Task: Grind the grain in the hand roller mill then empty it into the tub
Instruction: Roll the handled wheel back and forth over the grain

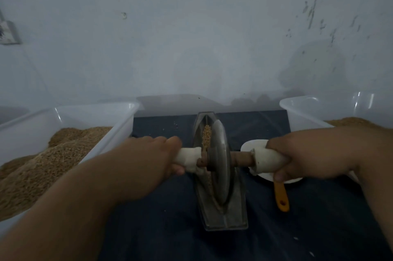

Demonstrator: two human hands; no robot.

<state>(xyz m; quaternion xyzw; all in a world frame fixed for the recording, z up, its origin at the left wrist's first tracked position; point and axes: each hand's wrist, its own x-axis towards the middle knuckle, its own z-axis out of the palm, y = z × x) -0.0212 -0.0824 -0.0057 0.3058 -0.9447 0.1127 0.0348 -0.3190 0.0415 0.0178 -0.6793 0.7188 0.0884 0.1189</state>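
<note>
A boat-shaped metal trough point(225, 216) lies lengthwise on the dark cloth in front of me. A metal roller disc point(220, 165) stands upright in its groove on a brown axle. Tan grain point(206, 135) lies in the groove beside the disc. My left hand point(146, 158) grips the white-wrapped left handle point(189, 159). The white-wrapped right handle point(265, 159) is gripped by my right hand point(314, 154). A clear plastic tub point(119, 111) at the left holds a heap of tan grain. Another clear tub point(302, 107) at the right holds finer brown material.
A white scoop with an orange handle point(281, 197) lies on the dark cloth point(161, 228) just right of the trough, partly under my right hand. A pale wall rises close behind the tubs. A few stray grains dot the cloth.
</note>
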